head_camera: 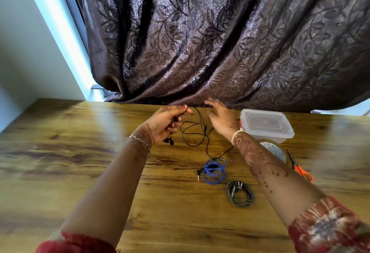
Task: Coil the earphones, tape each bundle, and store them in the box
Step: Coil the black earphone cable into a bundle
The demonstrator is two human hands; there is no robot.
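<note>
left hand [168, 122] grips the black earphones [193, 134], coiling apparently under way, cord trailing onto the bench [80, 152]; right hand [220, 119] released. blue coil [214, 170] and grey coil [240, 193] lie at 5 o'clock, lidded box [266, 124] at 3 o'clock. next: catch the loose cord.

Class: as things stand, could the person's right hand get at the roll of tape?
Probably yes. The right hand looks open and empty, and the roll of tape lies uncovered close by, between the box and the scissors. The hand would only need to draw back towards the person.
</note>
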